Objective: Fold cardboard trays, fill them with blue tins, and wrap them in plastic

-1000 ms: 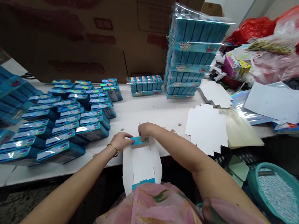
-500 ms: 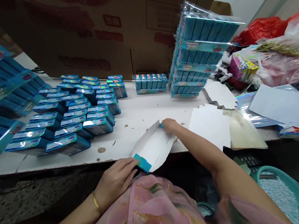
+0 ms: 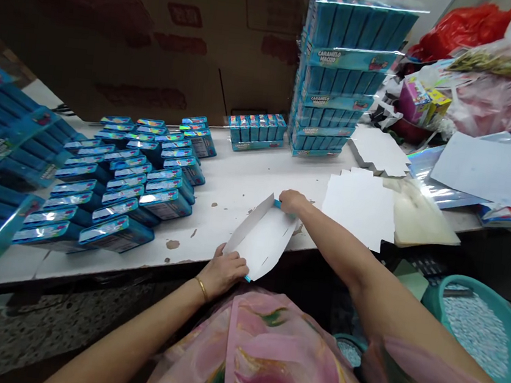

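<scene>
A partly folded cardboard tray (image 3: 262, 241), white inside and blue outside, lies at the table's front edge with its far-left side raised. My left hand (image 3: 223, 272) is closed on its near end, where a sliver of blue shows under the fingers. At the far end, my right hand (image 3: 292, 202) has its fingers wrapped round the blue-edged end flap. The fingertips of both hands are partly hidden. Just right of the right forearm lies a flat white card blank (image 3: 359, 206).
Rows of small blue boxes (image 3: 128, 195) stand on the left. A tall stack of wrapped packs (image 3: 335, 96) and one filled tray (image 3: 256, 133) stand at the back before a large carton (image 3: 139, 37). A teal basin (image 3: 439, 304) sits low at right.
The tray's near end flap, earlier folded outward with its blue face showing, is now turned up under my left hand. That hand has moved slightly right and up. My right hand stays at the far end.
</scene>
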The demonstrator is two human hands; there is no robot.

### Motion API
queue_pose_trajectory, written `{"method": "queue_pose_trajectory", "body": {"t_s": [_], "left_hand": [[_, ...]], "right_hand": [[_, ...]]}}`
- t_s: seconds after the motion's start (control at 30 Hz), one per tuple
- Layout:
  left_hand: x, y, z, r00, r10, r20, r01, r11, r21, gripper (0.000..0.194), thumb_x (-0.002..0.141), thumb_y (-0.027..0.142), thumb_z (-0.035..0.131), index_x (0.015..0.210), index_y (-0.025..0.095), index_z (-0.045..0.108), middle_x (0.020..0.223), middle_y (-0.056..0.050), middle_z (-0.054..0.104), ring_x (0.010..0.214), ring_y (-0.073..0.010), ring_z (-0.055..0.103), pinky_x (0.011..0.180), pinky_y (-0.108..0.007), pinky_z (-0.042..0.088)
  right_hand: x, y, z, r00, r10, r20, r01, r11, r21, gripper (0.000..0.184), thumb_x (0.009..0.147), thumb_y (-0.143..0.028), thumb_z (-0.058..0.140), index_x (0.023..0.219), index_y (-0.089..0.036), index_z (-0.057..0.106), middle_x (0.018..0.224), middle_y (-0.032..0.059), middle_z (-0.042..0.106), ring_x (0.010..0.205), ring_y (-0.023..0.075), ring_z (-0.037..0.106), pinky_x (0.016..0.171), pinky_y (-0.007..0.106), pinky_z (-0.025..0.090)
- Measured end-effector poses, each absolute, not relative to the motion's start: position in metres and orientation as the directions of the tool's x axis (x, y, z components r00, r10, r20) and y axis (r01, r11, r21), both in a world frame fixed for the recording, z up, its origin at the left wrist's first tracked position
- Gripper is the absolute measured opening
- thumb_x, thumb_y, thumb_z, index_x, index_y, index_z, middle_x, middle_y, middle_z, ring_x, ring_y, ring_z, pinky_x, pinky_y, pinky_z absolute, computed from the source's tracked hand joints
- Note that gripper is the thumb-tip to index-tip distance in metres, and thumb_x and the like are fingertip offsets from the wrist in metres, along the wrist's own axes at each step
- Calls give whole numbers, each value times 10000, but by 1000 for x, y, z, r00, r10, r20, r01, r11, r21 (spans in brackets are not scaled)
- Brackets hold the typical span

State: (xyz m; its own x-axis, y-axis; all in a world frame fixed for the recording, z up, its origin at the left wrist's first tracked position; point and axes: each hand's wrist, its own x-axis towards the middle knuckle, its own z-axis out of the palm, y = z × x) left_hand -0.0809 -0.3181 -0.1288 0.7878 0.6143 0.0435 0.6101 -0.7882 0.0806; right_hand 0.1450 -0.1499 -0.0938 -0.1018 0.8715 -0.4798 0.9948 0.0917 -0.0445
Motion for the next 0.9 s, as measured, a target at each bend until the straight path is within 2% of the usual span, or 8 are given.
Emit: {"method": "queue_pose_trajectory", "body": {"t_s": [0.13, 0.27, 0.4, 0.5, 0.6, 0.77, 0.83, 0.9], "left_hand": [[-106, -268, -112, 810, 587, -12, 587, -810, 7, 159, 790, 163, 459, 663, 208, 544, 675, 29, 585, 784, -148, 502, 914, -511, 181], [-127, -229, -109, 810, 587, -5, 584, -807, -89, 202, 755, 62, 445, 659, 195, 563, 857, -6, 613, 902, -165, 504, 932, -482, 241], [-135, -227, -133, 817, 543, 193, 554, -832, -5, 196, 796, 95, 400, 843, 172, 573, 994, -61, 596, 1028, -168, 479, 894, -366, 374], [-138, -228, -148, 780, 540, 317, 537, -837, 104, 233, 839, 145, 332, 842, 162, 565, 992, -68, 584, 1050, -149, 469, 855, -310, 423], [-138, -218, -145, 818, 512, 260, 483, -859, 173, 206, 827, 174, 381, 755, 173, 574, 865, -45, 600, 918, -136, 520, 788, -273, 441], [-131, -198, -127, 875, 482, 40, 460, -856, 237, 132, 767, 196, 505, 675, 175, 597, 741, -36, 605, 737, -120, 525, 676, -221, 409], [-128, -195, -123, 882, 471, -10, 459, -856, 238, 142, 765, 222, 519, 663, 177, 606, 705, -30, 607, 710, -119, 526, 668, -224, 393], [-127, -194, -122, 891, 452, -28, 445, -863, 239, 148, 767, 242, 524, 664, 180, 610, 686, -26, 608, 699, -121, 526, 670, -230, 380]], "right_hand": [[158, -153, -99, -66, 865, -498, 994, 16, -105, 281, 645, -120, 562, 919, -143, 622, 996, 107, 621, 876, 218, 593, 626, 233, 452], [164, -162, -108, 30, 887, -461, 983, -110, -149, 280, 718, -153, 488, 983, -134, 579, 1008, 125, 606, 862, 213, 595, 606, 242, 449], [170, -170, -111, 70, 892, -447, 964, -176, -201, 247, 716, -153, 484, 946, -151, 576, 985, 106, 607, 847, 203, 593, 601, 243, 451], [173, -171, -113, 75, 888, -454, 954, -197, -226, 229, 703, -147, 497, 918, -148, 574, 966, 102, 607, 811, 196, 593, 573, 237, 452], [172, -168, -116, 80, 880, -469, 948, -213, -237, 217, 707, -161, 502, 913, -145, 569, 970, 106, 601, 751, 188, 596, 527, 233, 451], [174, -171, -104, 67, 852, -519, 913, -263, -313, 243, 742, -229, 513, 961, -139, 564, 935, 101, 607, 638, 153, 592, 515, 236, 454], [179, -184, -91, 22, 937, -349, 911, -162, -379, 302, 779, -318, 494, 1016, -142, 554, 919, 97, 611, 702, 168, 595, 599, 264, 468], [181, -209, -79, -65, 998, 9, 914, 63, -400, 335, 822, -363, 437, 1060, -149, 538, 948, 100, 603, 822, 180, 581, 720, 297, 459]]}}
